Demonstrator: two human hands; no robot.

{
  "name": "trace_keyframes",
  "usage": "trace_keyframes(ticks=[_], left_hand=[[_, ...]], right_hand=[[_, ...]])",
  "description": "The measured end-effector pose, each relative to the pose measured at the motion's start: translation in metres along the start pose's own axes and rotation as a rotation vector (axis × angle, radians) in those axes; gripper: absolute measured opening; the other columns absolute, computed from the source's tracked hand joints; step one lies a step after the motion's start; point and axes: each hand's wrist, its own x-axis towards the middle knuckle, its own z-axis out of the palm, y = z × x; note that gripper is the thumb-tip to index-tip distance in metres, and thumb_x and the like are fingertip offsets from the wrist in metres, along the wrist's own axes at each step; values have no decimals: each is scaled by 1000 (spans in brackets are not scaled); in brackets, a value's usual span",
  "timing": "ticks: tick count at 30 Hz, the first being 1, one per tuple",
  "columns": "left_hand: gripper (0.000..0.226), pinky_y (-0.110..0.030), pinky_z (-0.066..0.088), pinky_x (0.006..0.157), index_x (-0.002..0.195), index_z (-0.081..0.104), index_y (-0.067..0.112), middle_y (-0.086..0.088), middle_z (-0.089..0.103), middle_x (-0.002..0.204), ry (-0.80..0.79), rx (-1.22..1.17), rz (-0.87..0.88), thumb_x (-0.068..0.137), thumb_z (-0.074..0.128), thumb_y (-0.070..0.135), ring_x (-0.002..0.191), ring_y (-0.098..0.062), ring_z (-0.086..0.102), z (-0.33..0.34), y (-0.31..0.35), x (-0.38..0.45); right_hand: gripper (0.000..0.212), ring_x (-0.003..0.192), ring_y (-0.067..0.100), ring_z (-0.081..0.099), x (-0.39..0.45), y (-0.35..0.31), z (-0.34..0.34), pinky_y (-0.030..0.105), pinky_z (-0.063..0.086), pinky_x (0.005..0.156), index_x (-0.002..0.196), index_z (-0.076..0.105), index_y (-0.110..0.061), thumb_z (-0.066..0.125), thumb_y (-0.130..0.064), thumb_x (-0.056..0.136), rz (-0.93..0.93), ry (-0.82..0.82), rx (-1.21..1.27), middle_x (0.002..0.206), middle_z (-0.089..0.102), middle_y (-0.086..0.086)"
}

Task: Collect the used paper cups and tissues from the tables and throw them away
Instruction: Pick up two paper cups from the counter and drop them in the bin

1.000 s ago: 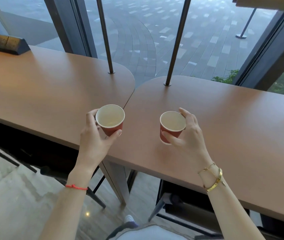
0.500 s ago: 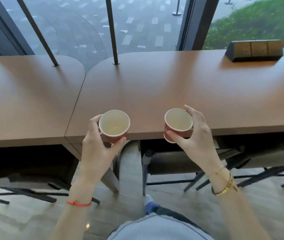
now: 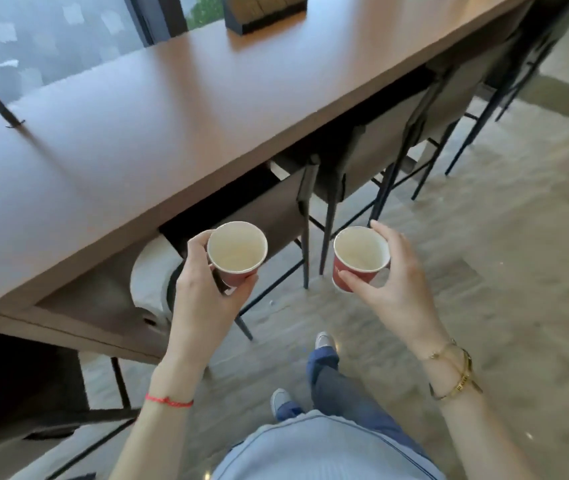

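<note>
My left hand (image 3: pixel 203 299) grips a small red paper cup (image 3: pixel 236 251) with a white rim, upright and looking empty inside. In my right hand (image 3: pixel 393 292) is a second red paper cup (image 3: pixel 359 258) of the same kind, held by thumb and fingers around its rim and side. Both cups hang in the air over the floor, off the front edge of the long brown table (image 3: pixel 172 109). No tissue is visible.
Dark high chairs (image 3: pixel 362 161) are tucked under the table along its edge. A dark box with wooden blocks (image 3: pixel 264 8) sits on the far tabletop by the window. Grey floor (image 3: pixel 501 254) lies to the right. My legs and shoes show below.
Both cups have come off the tabletop and now hang over the floor. The view has swung right, so the table runs diagonally on the left.
</note>
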Motion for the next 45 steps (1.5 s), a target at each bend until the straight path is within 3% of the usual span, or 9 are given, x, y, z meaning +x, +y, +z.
trace_keyframes(ticks=[7,12,16,23,25,33,36,41,45], left_hand=[[69,-6,44,80,123,34,37,45,39,114,-312,-102,232,73,82,30,107,16,46,95,74,-5],[70,1,40,74,123,38,32,35,47,111,-502,-170,358,71,84,28,103,18,48,183,144,-23],[67,0,40,74,124,38,31,19,52,114,-630,-205,448,73,82,31,99,7,51,252,199,-49],[69,1,38,74,124,38,31,21,54,112,-840,-273,604,72,83,34,98,5,55,379,310,-113],[69,2,38,73,124,38,31,27,50,111,-891,-284,649,72,83,34,97,12,52,409,338,-127],[69,1,39,67,122,39,33,30,53,107,-1060,-327,777,69,82,41,92,8,55,539,442,-168],[70,-6,41,69,123,40,31,20,56,110,-1117,-332,831,69,83,40,94,-3,60,599,486,-183],[68,-3,42,72,122,40,31,30,51,110,-1201,-407,910,70,84,34,96,4,55,703,576,-208],[69,-6,42,73,123,40,28,17,54,115,-1271,-420,1007,70,84,33,99,-3,55,780,653,-232]], right_hand=[[78,110,0,43,-78,61,-82,-4,28,87,137,41,-19,76,-36,68,206,270,-50,125,47,-6],[78,111,-3,42,-132,112,-151,-1,28,90,137,41,-20,76,-39,69,346,483,-90,125,47,-7],[77,111,-4,42,-175,152,-210,-4,25,88,137,41,-21,79,-33,70,451,615,-134,123,45,-10],[75,111,-6,39,-263,223,-321,-4,26,89,137,40,-25,78,-33,72,632,837,-198,126,44,-11],[75,114,-4,40,-283,240,-343,-3,27,90,136,39,-26,77,-35,72,676,899,-204,128,43,-12],[75,114,-7,41,-331,319,-413,7,34,94,134,41,-27,76,-39,69,842,1146,-197,128,44,-11],[74,112,-9,40,-335,357,-451,12,36,94,134,40,-28,77,-35,70,874,1209,-171,128,44,-11],[73,110,-11,41,-335,423,-548,2,32,89,134,42,-23,76,-37,70,901,1305,-241,126,47,-7],[74,111,-3,44,-341,467,-631,2,31,89,134,42,-22,76,-40,70,946,1371,-303,126,48,-5]])
